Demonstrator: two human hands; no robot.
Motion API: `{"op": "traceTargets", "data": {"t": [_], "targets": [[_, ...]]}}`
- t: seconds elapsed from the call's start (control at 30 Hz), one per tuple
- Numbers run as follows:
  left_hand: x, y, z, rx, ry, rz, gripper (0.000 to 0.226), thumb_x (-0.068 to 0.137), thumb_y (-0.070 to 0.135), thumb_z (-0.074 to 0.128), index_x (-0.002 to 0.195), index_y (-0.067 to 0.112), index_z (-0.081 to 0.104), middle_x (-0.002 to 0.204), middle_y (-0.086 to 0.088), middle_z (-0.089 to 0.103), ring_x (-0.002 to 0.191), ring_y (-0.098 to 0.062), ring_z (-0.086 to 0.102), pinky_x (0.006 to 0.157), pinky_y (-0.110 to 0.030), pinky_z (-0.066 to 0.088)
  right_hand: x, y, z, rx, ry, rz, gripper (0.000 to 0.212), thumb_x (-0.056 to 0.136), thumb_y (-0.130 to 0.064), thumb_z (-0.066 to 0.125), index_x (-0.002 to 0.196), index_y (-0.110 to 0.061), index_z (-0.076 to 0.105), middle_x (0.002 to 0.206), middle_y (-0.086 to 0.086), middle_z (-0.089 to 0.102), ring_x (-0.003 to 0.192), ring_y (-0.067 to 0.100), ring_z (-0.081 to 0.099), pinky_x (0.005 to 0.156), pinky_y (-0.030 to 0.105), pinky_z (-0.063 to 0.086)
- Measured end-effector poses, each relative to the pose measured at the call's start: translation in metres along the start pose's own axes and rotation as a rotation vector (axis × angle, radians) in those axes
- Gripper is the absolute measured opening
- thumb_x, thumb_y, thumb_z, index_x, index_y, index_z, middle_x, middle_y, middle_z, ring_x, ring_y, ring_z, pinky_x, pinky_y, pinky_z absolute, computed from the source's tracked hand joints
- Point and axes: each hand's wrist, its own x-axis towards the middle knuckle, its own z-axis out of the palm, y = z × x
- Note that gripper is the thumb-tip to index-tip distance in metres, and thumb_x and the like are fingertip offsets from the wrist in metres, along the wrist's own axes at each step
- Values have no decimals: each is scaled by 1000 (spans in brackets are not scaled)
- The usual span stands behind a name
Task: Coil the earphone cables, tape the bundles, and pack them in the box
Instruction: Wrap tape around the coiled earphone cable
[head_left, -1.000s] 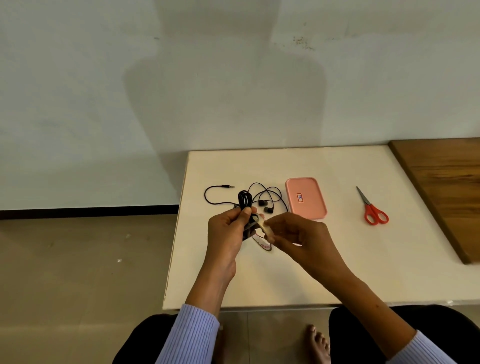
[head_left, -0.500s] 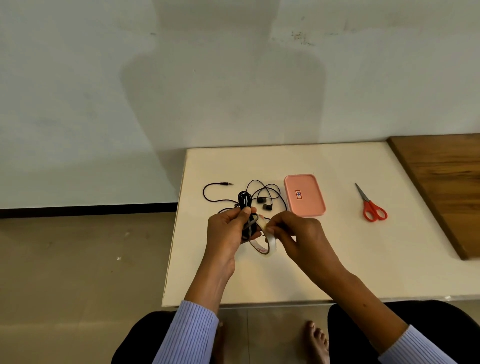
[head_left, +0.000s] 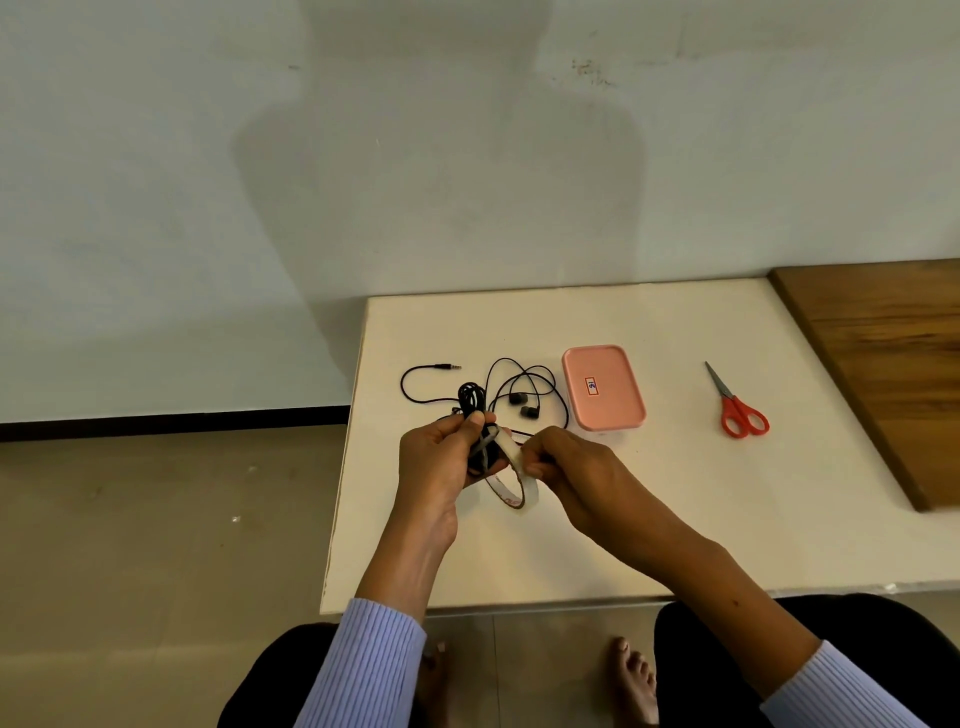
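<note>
My left hand (head_left: 441, 462) grips a coiled bundle of black earphone cable (head_left: 475, 415) above the white table (head_left: 597, 545). My right hand (head_left: 563, 460) pinches a roll of clear tape (head_left: 514, 480) right beside the bundle, and a strip of tape runs from the roll to the cable. A second, loose black earphone cable (head_left: 519, 387) lies on the table behind my hands, its plug pointing right and its two earbuds near the box. The pink box (head_left: 602, 387) sits shut, with its lid on, just right of that cable.
Red-handled scissors (head_left: 737, 408) lie on the table to the right of the box. A brown wooden board (head_left: 883, 364) borders the table's right side. A wall rises behind the table and tiled floor lies to the left.
My right hand has brought the tape roll lower and closer to the bundle, and the roll now hangs below my fingers. My left hand keeps its hold on the coil.
</note>
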Motion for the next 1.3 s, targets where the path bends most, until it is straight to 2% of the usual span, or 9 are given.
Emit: {"op": "traceTargets", "data": {"t": [0.1, 0.23, 0.53, 0.77, 0.87, 0.93, 1.03, 1.13, 1.3], "targets": [[1, 1, 0, -8, 3, -6, 16, 92, 8, 56, 86, 3, 70, 88, -19, 71, 75, -24, 68, 59, -27, 59, -1, 3, -2, 10, 106, -60, 6, 92, -9, 54, 97, -11, 57, 107, 1, 60, 91, 12, 58, 75, 18, 48], [1, 0, 0, 16, 7, 7, 17, 92, 8, 56, 83, 5, 70, 86, -17, 70, 75, -24, 68, 62, -28, 60, -2, 8, -4, 8, 85, -91, 19, 86, -18, 67, 102, -15, 58, 110, -4, 59, 96, 9, 58, 80, 20, 51], [0, 0, -1, 59, -21, -4, 17, 93, 9, 56, 84, 6, 70, 84, -13, 69, 73, -22, 67, 60, -27, 59, 0, 3, -7, -165, 157, -193, 11, 78, -10, 74, 82, -17, 66, 100, -4, 66, 89, 13, 63, 64, 26, 54], [-1, 3, -1, 57, -41, -26, 17, 93, 9, 56, 84, 7, 70, 88, -14, 69, 75, -22, 66, 65, -29, 60, 1, -1, -7, -176, 224, -242, 7, 83, -9, 68, 89, -14, 66, 84, -3, 69, 72, 15, 65, 60, 25, 54], [-2, 4, -2, 69, -50, -53, 16, 93, 9, 56, 85, 7, 69, 81, -11, 68, 69, -21, 66, 68, -33, 60, -1, -6, -6, -145, 254, -214, 23, 83, -13, 69, 100, -18, 54, 86, -7, 69, 68, 15, 64, 58, 31, 56], [-2, 6, -4, 92, -61, -98, 16, 94, 10, 54, 87, 7, 69, 78, -11, 68, 65, -21, 68, 71, -36, 57, -2, -6, -7, -158, 274, -211, 22, 84, -15, 67, 100, -18, 52, 87, -8, 69, 68, 16, 64, 56, 33, 56], [-3, 8, -9, 183, -91, -132, 18, 96, 15, 53, 88, 10, 68, 84, -16, 71, 74, -26, 70, 80, -38, 54, -4, -1, -8, -140, 278, -176, 20, 85, -16, 65, 99, -19, 52, 89, -10, 68, 72, 17, 64, 58, 36, 56], [-3, 10, -18, 303, -139, -114, 20, 96, 18, 52, 87, 14, 68, 85, -12, 74, 79, -23, 71, 80, -34, 52, -3, 2, -8, -88, 237, -116, 21, 85, -11, 66, 100, -17, 53, 90, -8, 67, 76, 17, 64, 64, 38, 57], [-2, 8, -27, 483, -130, 82, 24, 96, 17, 52, 80, 15, 70, 78, 0, 68, 73, -10, 60, 59, -10, 44, -3, 6, -17, -7, 195, -56, 20, 85, -8, 64, 99, -15, 52, 88, -10, 66, 81, 8, 62, 72, 36, 55]]}}
